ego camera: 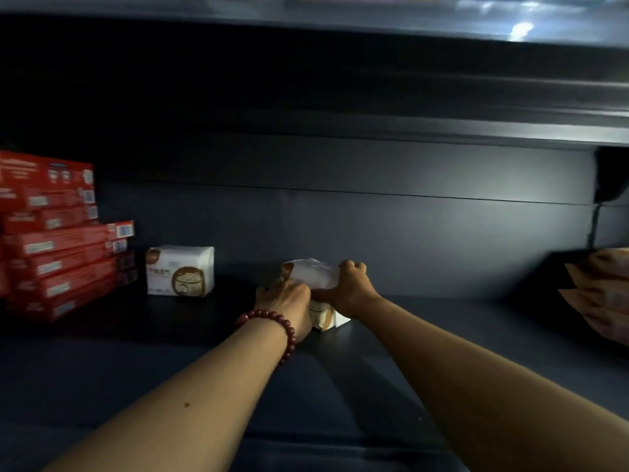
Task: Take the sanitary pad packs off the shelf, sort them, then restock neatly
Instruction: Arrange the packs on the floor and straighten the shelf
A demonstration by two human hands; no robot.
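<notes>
Both my hands reach deep into a dark shelf [408,352]. My right hand [350,289] grips a white and brown sanitary pad pack [315,272] from above. My left hand [289,301], with a red bead bracelet on the wrist, is closed on a second white pack [323,316] that rests on the shelf just below it. The two packs touch and my hands hide most of them. Another white and brown pack [180,270] stands alone on the shelf to the left, away from my hands.
A stack of red boxes [58,240] fills the left end of the shelf. Several tan packs [602,294] lie at the right edge. A dark back panel [374,229] closes the shelf, and the upper shelf's edge [442,127] hangs overhead.
</notes>
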